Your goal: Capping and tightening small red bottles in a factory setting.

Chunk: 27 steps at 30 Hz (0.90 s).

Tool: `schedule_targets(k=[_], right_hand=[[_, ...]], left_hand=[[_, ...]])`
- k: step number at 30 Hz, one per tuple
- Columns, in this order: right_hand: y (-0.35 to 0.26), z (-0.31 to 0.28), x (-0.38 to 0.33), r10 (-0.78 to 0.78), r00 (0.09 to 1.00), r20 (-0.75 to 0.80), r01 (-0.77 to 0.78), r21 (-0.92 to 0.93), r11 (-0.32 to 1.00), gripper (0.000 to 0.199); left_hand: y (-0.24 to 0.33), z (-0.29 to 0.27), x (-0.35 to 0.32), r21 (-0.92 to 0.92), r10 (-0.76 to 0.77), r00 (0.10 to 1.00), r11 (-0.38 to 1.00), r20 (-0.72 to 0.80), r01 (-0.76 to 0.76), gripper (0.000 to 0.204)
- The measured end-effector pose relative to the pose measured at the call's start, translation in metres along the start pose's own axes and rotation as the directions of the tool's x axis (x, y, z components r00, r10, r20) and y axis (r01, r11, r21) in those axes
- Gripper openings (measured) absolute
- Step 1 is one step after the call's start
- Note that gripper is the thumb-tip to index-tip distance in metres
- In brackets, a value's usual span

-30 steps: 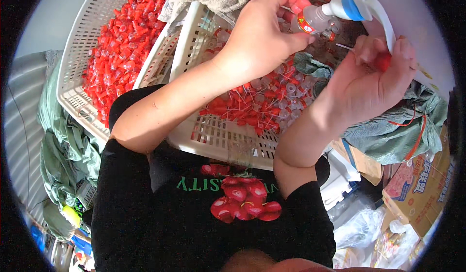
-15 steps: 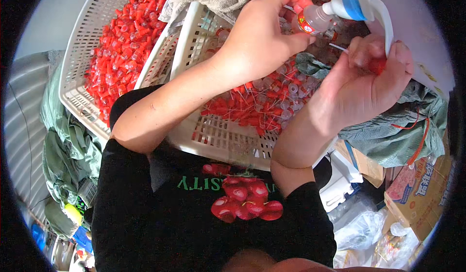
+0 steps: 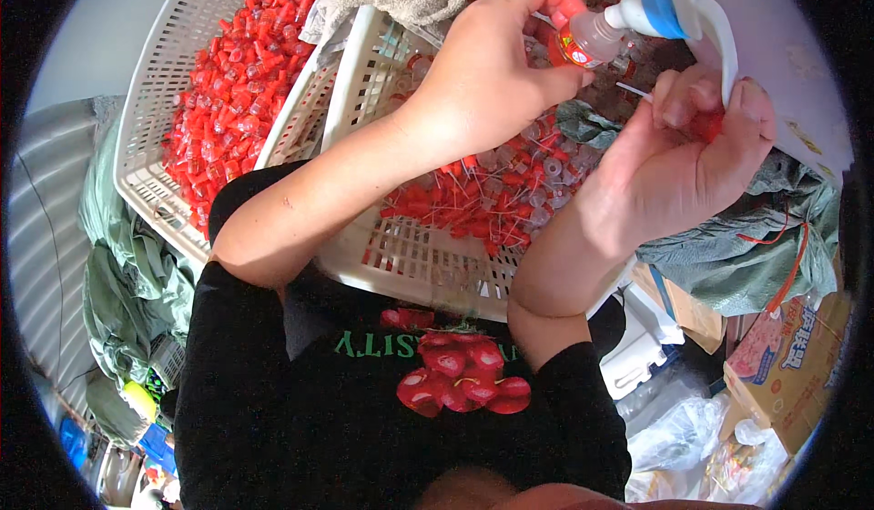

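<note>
Head view: left hand (image 3: 496, 68) gripping a small clear bottle (image 3: 596, 35) at a blue-and-white nozzle (image 3: 657, 7)
The bottle sits between left thumb and fingers, its neck at the nozzle, right of that hand; the right hand (image 3: 678, 159) curls around a red piece (image 3: 706, 127), beside a curved white strip (image 3: 727, 50); a white stick (image 3: 632, 88) juts out on its left; below the left hand, a basket (image 3: 410, 284) holds red and clear pieces (image 3: 469, 205).

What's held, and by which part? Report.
Left hand: clear bottle, by its red-labelled body. Right hand: white lever, apparently by its lower end, plus a red piece, held part unclear.
</note>
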State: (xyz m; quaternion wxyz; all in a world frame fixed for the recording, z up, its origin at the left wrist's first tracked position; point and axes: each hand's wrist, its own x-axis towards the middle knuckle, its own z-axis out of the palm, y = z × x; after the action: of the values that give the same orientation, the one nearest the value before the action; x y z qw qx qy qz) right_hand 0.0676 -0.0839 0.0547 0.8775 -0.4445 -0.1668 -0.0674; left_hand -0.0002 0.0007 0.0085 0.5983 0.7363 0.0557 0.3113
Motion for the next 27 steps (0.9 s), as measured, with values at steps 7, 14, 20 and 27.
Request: schedule_targets(k=[7, 14, 20, 27], right_hand=[[-0.002, 0.002, -0.001, 0.010, 1.000, -0.022, -0.010, 0.000, 1.000, 0.009], [-0.002, 0.000, 0.001, -0.001, 1.000, 0.013, 0.000, 0.013, 1.000, 0.008], [-0.001, 0.002, 0.001, 0.012, 1.000, -0.006, -0.012, 0.006, 1.000, 0.009], [-0.013, -0.014, -0.007, 0.088, 0.976, 0.198, -0.115, 0.128, 0.985, 0.016]], left_hand=[[0.004, 0.001, -0.001, -0.129, -0.249, 0.968, 0.960, 0.007, 0.248, 0.036], [0.002, 0.002, 0.000, -0.133, -0.242, 0.970, 0.961, 0.009, 0.241, 0.037], [0.002, 0.000, 0.000, -0.117, -0.238, 0.971, 0.965, 0.002, 0.236, 0.036], [-0.010, 0.001, -0.002, -0.143, -0.235, 0.972, 0.962, 0.009, 0.234, 0.037]])
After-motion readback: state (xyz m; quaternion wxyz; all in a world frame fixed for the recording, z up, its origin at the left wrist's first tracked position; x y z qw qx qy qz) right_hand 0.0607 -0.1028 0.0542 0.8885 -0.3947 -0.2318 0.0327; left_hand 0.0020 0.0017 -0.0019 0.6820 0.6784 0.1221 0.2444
